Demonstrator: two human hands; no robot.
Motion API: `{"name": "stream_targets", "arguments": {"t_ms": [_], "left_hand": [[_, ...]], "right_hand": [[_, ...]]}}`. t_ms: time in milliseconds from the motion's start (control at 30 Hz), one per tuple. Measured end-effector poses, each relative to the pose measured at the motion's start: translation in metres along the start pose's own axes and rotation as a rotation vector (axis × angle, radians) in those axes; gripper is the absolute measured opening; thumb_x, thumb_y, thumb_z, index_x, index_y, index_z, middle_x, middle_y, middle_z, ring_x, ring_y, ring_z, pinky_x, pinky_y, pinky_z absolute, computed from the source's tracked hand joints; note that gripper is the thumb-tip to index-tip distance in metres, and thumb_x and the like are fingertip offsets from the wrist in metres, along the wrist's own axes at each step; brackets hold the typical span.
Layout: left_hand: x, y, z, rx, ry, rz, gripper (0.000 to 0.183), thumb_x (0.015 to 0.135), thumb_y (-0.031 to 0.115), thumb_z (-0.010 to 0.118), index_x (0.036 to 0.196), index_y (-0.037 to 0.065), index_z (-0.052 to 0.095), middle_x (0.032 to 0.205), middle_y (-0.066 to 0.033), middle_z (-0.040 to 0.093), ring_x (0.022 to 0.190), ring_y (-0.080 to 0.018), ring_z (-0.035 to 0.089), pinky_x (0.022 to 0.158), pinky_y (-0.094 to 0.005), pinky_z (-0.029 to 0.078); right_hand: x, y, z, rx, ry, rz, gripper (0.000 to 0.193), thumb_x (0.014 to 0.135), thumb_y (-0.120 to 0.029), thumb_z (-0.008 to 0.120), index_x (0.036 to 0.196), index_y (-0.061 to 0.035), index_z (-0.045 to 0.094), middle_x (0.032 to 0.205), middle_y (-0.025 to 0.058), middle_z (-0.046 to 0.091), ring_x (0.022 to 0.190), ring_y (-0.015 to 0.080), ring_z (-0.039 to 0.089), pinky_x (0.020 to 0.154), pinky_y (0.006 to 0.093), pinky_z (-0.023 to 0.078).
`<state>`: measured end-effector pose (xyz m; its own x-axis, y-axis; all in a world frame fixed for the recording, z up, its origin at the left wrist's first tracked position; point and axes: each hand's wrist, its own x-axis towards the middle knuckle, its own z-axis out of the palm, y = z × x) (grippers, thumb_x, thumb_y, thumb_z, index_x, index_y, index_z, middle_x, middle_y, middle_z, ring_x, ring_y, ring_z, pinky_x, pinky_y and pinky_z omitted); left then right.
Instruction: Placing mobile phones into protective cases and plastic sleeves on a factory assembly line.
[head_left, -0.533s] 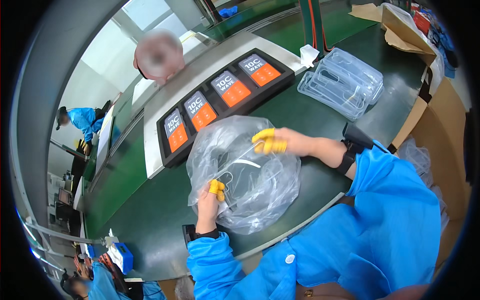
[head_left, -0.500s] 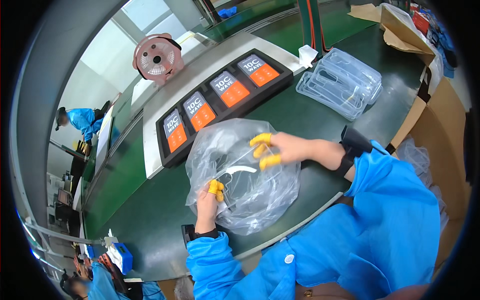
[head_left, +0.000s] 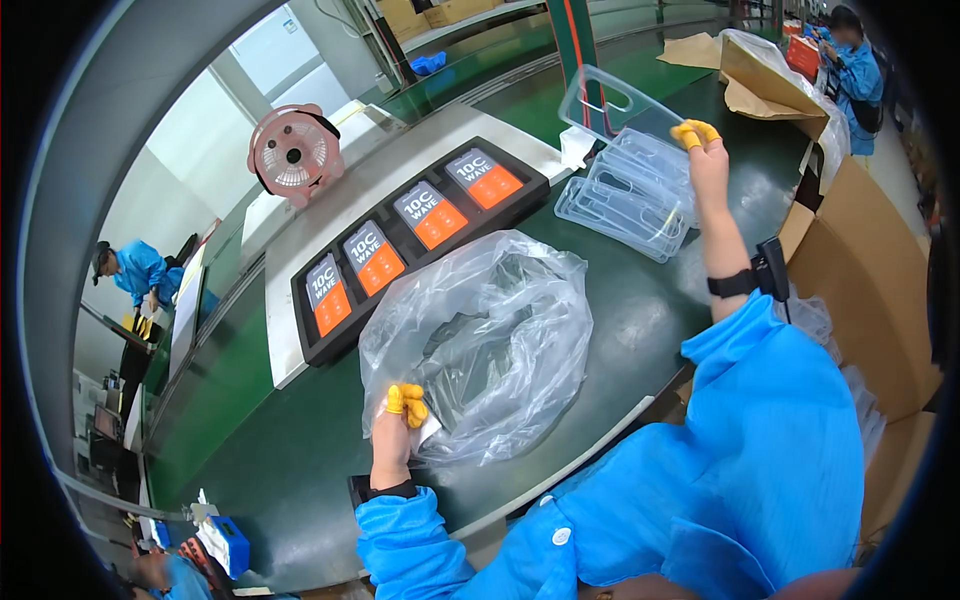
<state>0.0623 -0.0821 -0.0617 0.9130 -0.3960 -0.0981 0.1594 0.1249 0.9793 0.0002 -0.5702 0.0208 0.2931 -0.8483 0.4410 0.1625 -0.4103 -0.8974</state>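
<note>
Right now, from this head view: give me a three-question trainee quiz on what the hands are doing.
1. True or false: the right hand lifts a clear plastic tray above the stack of trays.
2. What does the left hand grip?
A. the pink fan
B. the clear plastic bag
C. a cardboard box
3. Fill in: the black tray behind the bag holds four boxes with ____ labels.

Key: 1 true; 2 B; 3 orange.

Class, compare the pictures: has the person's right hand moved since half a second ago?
Yes. The right hand left the plastic bag and reached away to the stack of clear trays, lifting one.
</note>
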Motion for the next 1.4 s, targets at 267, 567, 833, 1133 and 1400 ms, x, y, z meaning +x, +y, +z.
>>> {"name": "stream_targets", "arguments": {"t_ms": [267, 567, 833, 1133, 1400], "left_hand": [[-0.003, 0.0, -0.007, 0.016, 0.021, 0.01, 0.035, 0.087, 0.033, 0.043, 0.088, 0.0, 0.055, 0.069, -0.0037, 0.052, 0.06, -0.0114, 0.047, 0.056, -0.0227, 0.038], [0.006, -0.007, 0.007, -0.061, -0.354, -0.078, 0.016, 0.083, 0.018, 0.051, 0.092, 0.006, 0.054, 0.076, -0.0008, 0.053, 0.068, -0.0107, 0.052, 0.061, -0.0233, 0.042], [0.001, 0.015, 0.009, 0.718, -0.238, 0.277, 0.034, 0.081, 0.024, 0.053, 0.105, 0.0, 0.048, 0.099, -0.0114, 0.053, 0.089, -0.0205, 0.052, 0.078, -0.0294, 0.041], [0.003, -0.005, 0.029, 0.516, -0.172, 0.156, 0.046, 0.075, 0.019, 0.06, 0.114, 0.001, 0.042, 0.104, -0.0089, 0.053, 0.095, -0.0164, 0.049, 0.082, -0.0286, 0.039], [-0.008, 0.007, 0.028, 0.076, -0.21, 0.054, 0.022, 0.081, 0.011, 0.05, 0.101, 0.002, 0.053, 0.093, -0.002, 0.056, 0.083, -0.0089, 0.05, 0.073, -0.0234, 0.041]], "right_hand": [[-0.008, -0.008, 0.003, -0.616, 0.134, -0.756, 0.031, 0.068, -0.011, 0.063, 0.098, -0.0064, 0.057, 0.112, 0.0089, 0.047, 0.105, 0.0282, 0.041, 0.088, 0.0365, 0.035], [-0.161, 0.02, 0.1, -0.026, -1.123, -0.501, 0.063, 0.069, -0.026, 0.065, 0.12, -0.0024, 0.036, 0.123, 0.0175, 0.036, 0.116, 0.0312, 0.032, 0.098, 0.0374, 0.023], [-0.243, -0.024, 0.109, -0.016, -1.554, -0.716, 0.048, 0.063, -0.019, 0.063, 0.107, -0.0052, 0.049, 0.11, 0.0169, 0.045, 0.105, 0.0351, 0.039, 0.091, 0.0399, 0.03], [-0.272, -0.03, 0.118, 0.251, -1.508, -0.542, 0.034, 0.066, -0.01, 0.062, 0.098, -0.0046, 0.054, 0.096, 0.0105, 0.055, 0.089, 0.026, 0.053, 0.08, 0.0329, 0.04], [-0.25, 0.002, 0.127, 0.703, -1.259, 0.351, 0.035, 0.07, 0.001, 0.057, 0.104, -0.0018, 0.049, 0.097, 0.004, 0.055, 0.085, 0.0115, 0.053, 0.075, 0.0238, 0.042]]}}
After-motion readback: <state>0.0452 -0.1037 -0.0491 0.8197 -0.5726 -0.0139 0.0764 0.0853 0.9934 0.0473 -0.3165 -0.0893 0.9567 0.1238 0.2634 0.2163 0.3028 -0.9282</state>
